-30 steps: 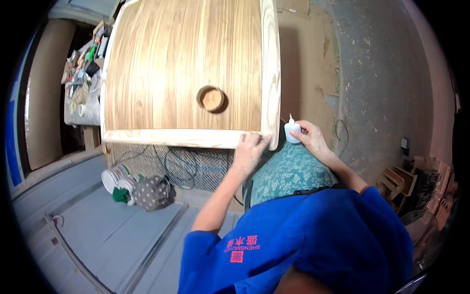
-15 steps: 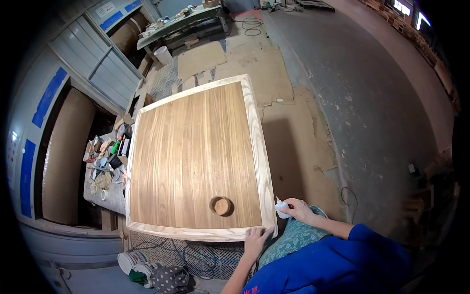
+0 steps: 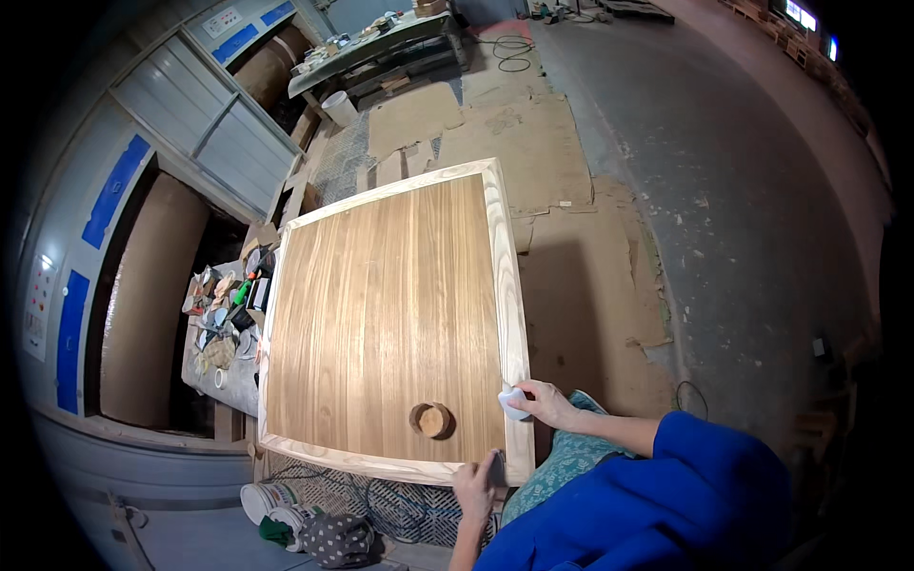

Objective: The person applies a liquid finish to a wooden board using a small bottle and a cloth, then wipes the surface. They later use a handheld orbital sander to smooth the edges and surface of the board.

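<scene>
A large square wooden panel [image 3: 381, 314] with a pale wood frame [image 3: 511, 324] lies flat in front of me. My right hand [image 3: 549, 403] grips a small white squeeze bottle [image 3: 512, 403] over the frame's right side, its thin nozzle close to the inner seam. At the near right corner, my left hand [image 3: 473, 491] has its fingers on a small dark grey flat piece [image 3: 497, 468] resting on the wood; its kind is unclear. A round brown container [image 3: 433, 421] with a tan top stands on the panel left of the bottle.
Left of the panel, a side table [image 3: 217, 366] carries a roll of tape, rags and other clutter. Near the lower left are a white bucket [image 3: 259, 502] and a dotted cloth [image 3: 338, 540]. Cardboard sheets [image 3: 595, 285] cover floor beyond the right edge. A long workbench [image 3: 381, 48] stands far off.
My right hand has brought the bottle left, from beside the panel to over its frame. My left hand has shifted slightly down and left, and the grey piece now shows at its fingers.
</scene>
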Action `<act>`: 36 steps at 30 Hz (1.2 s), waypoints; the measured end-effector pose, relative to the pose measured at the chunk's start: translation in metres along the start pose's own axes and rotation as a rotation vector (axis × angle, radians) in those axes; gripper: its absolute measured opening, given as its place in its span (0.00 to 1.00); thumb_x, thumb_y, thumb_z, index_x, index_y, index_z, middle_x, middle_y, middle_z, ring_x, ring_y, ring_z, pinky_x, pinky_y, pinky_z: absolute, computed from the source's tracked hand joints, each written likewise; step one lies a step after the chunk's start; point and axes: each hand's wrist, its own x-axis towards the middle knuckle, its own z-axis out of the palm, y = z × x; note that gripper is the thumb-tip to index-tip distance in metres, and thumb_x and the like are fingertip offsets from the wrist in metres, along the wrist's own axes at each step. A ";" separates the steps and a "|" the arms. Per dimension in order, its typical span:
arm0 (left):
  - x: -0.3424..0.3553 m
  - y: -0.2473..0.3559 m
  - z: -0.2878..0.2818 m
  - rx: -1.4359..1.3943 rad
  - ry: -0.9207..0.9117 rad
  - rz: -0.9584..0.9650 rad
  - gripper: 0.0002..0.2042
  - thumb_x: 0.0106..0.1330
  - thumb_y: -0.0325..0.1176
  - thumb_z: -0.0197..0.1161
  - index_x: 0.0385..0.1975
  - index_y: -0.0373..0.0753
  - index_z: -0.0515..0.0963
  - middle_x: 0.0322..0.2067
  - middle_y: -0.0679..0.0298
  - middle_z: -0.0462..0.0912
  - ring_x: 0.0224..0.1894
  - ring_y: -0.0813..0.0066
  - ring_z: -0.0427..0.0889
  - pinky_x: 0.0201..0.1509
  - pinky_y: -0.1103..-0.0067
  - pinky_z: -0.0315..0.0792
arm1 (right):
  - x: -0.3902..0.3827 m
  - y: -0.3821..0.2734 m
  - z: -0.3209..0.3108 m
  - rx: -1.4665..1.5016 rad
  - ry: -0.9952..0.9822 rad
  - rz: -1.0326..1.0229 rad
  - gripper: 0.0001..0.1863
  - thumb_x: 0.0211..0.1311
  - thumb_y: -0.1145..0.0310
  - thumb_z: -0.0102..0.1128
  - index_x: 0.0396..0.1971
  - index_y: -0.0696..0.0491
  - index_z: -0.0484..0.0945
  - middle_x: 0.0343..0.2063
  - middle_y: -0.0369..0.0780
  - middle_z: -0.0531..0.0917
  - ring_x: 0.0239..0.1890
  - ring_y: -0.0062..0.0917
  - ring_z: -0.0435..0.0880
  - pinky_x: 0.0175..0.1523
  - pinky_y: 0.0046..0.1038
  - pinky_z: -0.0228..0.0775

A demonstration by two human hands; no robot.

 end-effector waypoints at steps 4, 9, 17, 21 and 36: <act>-0.001 -0.006 -0.009 0.007 0.155 -0.149 0.18 0.64 0.21 0.63 0.52 0.43 0.86 0.27 0.58 0.75 0.32 0.57 0.75 0.39 0.66 0.69 | 0.006 0.010 -0.011 -0.006 0.036 -0.040 0.23 0.67 0.53 0.67 0.49 0.59 0.83 0.41 0.46 0.87 0.43 0.33 0.87 0.51 0.34 0.77; -0.004 -0.004 0.015 -0.157 0.165 -0.208 0.25 0.66 0.24 0.63 0.65 0.38 0.75 0.28 0.58 0.75 0.32 0.61 0.75 0.39 0.68 0.70 | -0.001 0.027 -0.032 0.004 -0.034 0.075 0.22 0.68 0.54 0.67 0.48 0.59 0.83 0.40 0.44 0.87 0.43 0.30 0.86 0.50 0.32 0.77; 0.084 0.002 0.008 -0.434 0.416 -0.636 0.27 0.72 0.27 0.60 0.71 0.31 0.65 0.38 0.53 0.81 0.38 0.62 0.79 0.47 0.69 0.74 | -0.008 0.051 -0.070 0.024 0.018 0.194 0.21 0.68 0.56 0.68 0.49 0.59 0.83 0.38 0.41 0.86 0.40 0.24 0.84 0.47 0.29 0.76; 0.113 -0.003 0.020 -0.250 0.474 -0.618 0.15 0.73 0.28 0.58 0.55 0.29 0.77 0.43 0.46 0.84 0.46 0.53 0.83 0.53 0.66 0.75 | -0.006 0.066 -0.096 0.091 0.116 0.160 0.20 0.67 0.57 0.68 0.48 0.59 0.83 0.35 0.40 0.86 0.37 0.22 0.83 0.44 0.29 0.76; 0.499 -0.020 0.082 -0.255 0.385 -0.469 0.10 0.75 0.30 0.57 0.50 0.33 0.78 0.41 0.49 0.84 0.45 0.56 0.85 0.50 0.66 0.76 | 0.206 0.033 -0.322 0.137 0.115 0.090 0.15 0.70 0.62 0.65 0.45 0.59 0.81 0.31 0.35 0.81 0.34 0.16 0.78 0.42 0.25 0.72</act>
